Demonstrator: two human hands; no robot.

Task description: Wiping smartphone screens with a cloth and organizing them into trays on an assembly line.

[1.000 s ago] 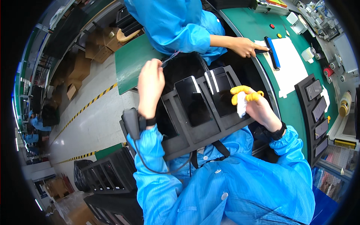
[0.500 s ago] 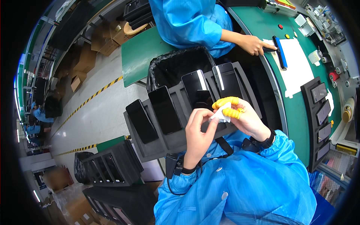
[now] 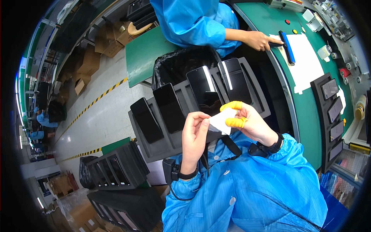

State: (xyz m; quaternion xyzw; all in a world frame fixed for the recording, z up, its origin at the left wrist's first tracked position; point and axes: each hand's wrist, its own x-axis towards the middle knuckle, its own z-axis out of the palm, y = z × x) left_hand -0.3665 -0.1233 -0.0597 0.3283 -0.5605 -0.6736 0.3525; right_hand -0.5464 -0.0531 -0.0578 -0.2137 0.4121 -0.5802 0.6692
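A small white cloth [image 3: 218, 122] is stretched between my two hands in front of my chest. My left hand [image 3: 193, 137] pinches one corner of it between thumb and fingertips. Yellow finger cots cover the thumb and a finger of my right hand [image 3: 253, 124], which grips the cloth's other side. Just beyond my hands lies a dark grey foam tray [image 3: 164, 154] with several black smartphones in its slots, among them a leftmost phone [image 3: 147, 120] and a phone with a bright reflection [image 3: 201, 87]. The cloth hangs near the tray's front edge, apart from the phones.
Across the tray, a co-worker's hand [image 3: 258, 40] holds a blue roller [image 3: 287, 48] over a white sheet [image 3: 309, 65] on the green bench [image 3: 266, 19]. Another phone tray [image 3: 320, 112] stands at right. A bin with black lining [image 3: 162, 67] sits behind my tray; stacked trays [image 3: 135, 166] are at left.
My left hand has moved left and slightly down, away from my right hand, so the cloth is now spread wider between them. The co-worker's roller has shifted slightly.
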